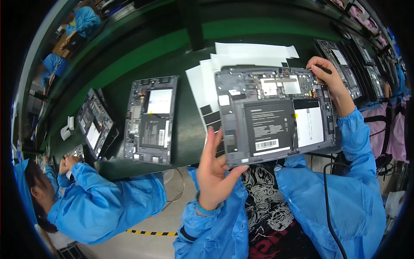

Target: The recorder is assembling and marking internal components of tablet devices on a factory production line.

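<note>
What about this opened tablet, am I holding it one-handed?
No, the left hand holds one corner of the opened tablet, the right hand the diagonally opposite corner.

We read this as an electronics workshop, factory-like. We note several flat devices (276, 116) with insides exposed, a long dark green surface (187, 140), blue-smocked co-workers (103, 207) and black-and-yellow striped floor tape (151, 233).

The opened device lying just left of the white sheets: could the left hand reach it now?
Probably yes: nothing visible blocks the left hand from that opened device. But the hand seems to support the held device, so it may need freeing first.
</note>
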Tool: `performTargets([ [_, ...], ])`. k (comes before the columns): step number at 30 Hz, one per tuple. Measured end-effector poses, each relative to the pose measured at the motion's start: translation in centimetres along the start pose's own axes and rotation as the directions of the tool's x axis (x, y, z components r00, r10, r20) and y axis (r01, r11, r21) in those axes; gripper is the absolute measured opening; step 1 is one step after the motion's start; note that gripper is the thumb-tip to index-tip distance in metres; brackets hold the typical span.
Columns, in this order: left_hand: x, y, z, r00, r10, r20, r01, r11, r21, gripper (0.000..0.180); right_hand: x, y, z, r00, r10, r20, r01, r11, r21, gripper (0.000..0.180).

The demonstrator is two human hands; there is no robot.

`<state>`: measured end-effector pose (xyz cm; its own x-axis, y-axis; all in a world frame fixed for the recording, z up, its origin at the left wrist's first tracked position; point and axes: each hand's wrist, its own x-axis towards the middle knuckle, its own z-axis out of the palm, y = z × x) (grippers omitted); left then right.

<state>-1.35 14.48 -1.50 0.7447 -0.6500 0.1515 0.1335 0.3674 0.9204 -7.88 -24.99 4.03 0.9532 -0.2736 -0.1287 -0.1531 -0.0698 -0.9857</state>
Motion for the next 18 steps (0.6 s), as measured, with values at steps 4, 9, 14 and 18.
performTargets([
  [4,0.8,-5.2,2.6,0.979,-0.194,-0.068,0.196,0.98,0.021,0.075,1.3,5.8,-1.6,0.983,-0.16,-0.092,0.125,0.944,-0.305,0.017],
  [9,1.7,-9.1,3.9,0.964,-0.202,-0.173,0.254,0.892,0.374,0.07,4.7,9.9,-2.1,0.977,-0.197,-0.081,0.159,0.926,-0.343,0.015],
  [14,2.8,-8.6,4.9,0.994,0.031,-0.106,0.063,0.634,0.771,0.068,5.4,10.9,-2.1,0.935,-0.313,-0.168,0.216,0.876,-0.431,0.011],
  [18,2.9,-6.8,5.0,0.998,0.015,-0.068,0.055,0.431,0.901,0.056,5.7,11.4,-1.4,0.903,-0.352,-0.244,0.235,0.884,-0.405,0.007],
])
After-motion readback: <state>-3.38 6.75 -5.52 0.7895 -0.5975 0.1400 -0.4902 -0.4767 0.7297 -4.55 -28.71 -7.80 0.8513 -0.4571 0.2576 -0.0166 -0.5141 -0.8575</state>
